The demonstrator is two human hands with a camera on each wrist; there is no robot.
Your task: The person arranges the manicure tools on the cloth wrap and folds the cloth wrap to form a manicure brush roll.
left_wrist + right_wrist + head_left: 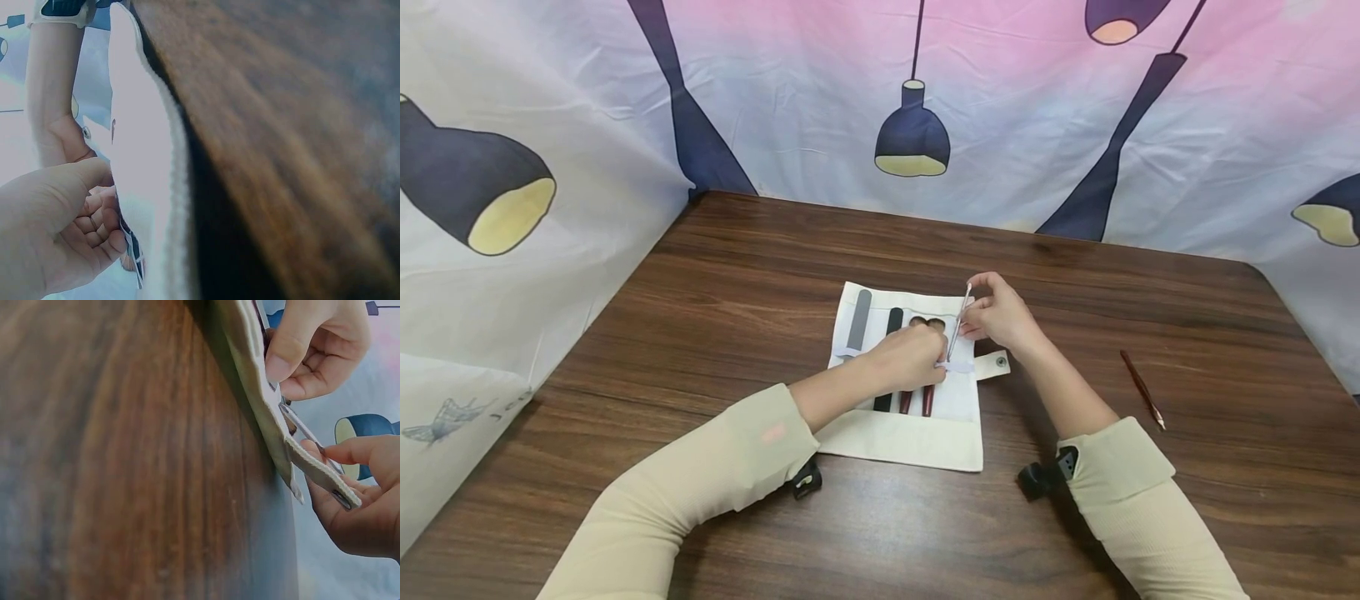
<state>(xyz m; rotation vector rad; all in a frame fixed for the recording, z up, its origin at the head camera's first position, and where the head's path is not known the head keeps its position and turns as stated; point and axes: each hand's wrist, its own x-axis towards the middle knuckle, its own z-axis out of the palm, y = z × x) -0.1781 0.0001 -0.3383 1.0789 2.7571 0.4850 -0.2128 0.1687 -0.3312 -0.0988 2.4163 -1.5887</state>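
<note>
A cream fabric roll-up pouch (pixel 898 440) lies unfolded on the table. My left hand (pixel 912 357) is over its middle, fingers curled, pinching the pale lilac strap (pixel 958 367) that crosses it. With thumb and fingertips my right hand (pixel 998 315) holds a slim silver metal rod-like tool (pixel 959 321), tilted, its lower end at the strap; its exact kind is unclear. In the right wrist view the same tool (pixel 303 427) slants between both hands. A grey nail file (pixel 860 321), a black nail file (pixel 882 403) and two brushes (pixel 928 400) with dark red handles lie in the pouch, partly hidden by my left hand.
A snap tab (pixel 994 365) sticks out from the pouch's right side. Farther right, a dark red pencil-like stick (pixel 1141 387) with a pale tip lies on the brown wooden table (pixel 760 275). Printed cloth (pixel 820 108) hangs behind the table.
</note>
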